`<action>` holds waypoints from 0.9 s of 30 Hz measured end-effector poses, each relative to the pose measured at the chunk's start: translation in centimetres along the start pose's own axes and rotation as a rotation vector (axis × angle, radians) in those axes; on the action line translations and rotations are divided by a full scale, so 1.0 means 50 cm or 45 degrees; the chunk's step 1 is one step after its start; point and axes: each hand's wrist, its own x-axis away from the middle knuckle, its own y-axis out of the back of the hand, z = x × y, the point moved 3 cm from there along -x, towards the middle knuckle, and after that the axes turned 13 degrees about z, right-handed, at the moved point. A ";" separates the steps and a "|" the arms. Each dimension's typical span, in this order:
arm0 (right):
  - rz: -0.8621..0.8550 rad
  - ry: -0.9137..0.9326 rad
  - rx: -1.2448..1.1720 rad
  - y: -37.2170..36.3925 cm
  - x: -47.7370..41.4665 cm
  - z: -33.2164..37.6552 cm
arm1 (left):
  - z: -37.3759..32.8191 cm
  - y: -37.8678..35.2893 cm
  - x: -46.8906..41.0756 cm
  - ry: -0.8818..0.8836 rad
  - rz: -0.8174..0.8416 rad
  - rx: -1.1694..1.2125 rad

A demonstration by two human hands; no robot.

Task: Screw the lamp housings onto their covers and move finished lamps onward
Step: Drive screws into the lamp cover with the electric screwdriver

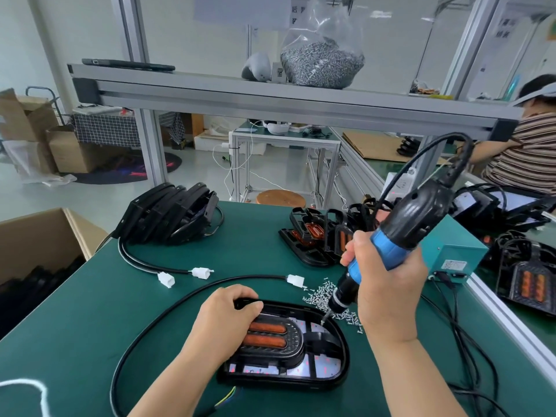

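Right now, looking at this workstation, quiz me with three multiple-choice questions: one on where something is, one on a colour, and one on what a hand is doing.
1. Where is the clear bag of screws?
A) on the overhead shelf
B) on the floor
C) in a hand

2. What colour is the screwdriver grip?
A) red
B) yellow
C) blue

3. What is the left hand doing?
A) picking up a screw
B) holding the lamp
C) waving in the air

Answers: 1 A, the bag sits on the aluminium shelf. 2 C, blue shows where the right hand grips it. 3 B, its fingers curl over the lamp's far rim.
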 end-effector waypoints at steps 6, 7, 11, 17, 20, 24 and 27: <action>0.081 -0.004 -0.004 -0.009 0.016 0.001 | 0.002 -0.012 0.016 -0.088 -0.067 0.192; 0.082 -0.006 -0.007 -0.012 0.017 0.003 | 0.001 -0.011 0.016 -0.089 -0.107 0.132; 0.099 -0.025 -0.036 -0.024 0.018 0.003 | -0.001 -0.012 0.016 -0.065 -0.139 0.108; 0.144 -0.019 -0.020 -0.039 0.023 -0.001 | 0.002 -0.013 0.014 -0.070 -0.126 0.100; 0.156 -0.027 -0.001 -0.046 0.022 -0.003 | 0.004 -0.014 0.013 -0.087 -0.120 0.076; 0.172 -0.037 0.040 -0.045 0.023 -0.004 | 0.005 -0.013 0.013 -0.072 -0.117 0.098; 0.213 -0.052 0.015 -0.049 0.026 -0.006 | 0.006 -0.014 0.012 -0.069 -0.115 0.079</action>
